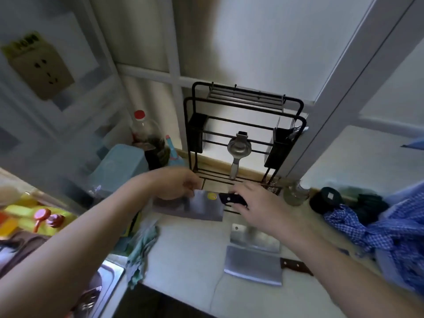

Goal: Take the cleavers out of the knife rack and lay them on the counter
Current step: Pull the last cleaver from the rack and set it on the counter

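A black wire knife rack [244, 131] stands at the back of the pale counter [188, 253]; no cleaver shows in it. A cleaver with a yellow sticker [202, 206] and a black handle is low over the counter in front of the rack. My right hand [259, 203] grips its handle, and my left hand [176, 183] touches the far left corner of its blade. A second cleaver [253, 265] with a brown handle lies flat on the counter nearer to me, partly under my right forearm.
A metal squeezer [238, 149] hangs in the rack. A clear bottle with a red cap [145, 131] and a teal box [119, 166] stand at the left. A sink [105, 285] and a green rag [142, 249] are at lower left. Blue checked cloth [371, 228] lies at right.
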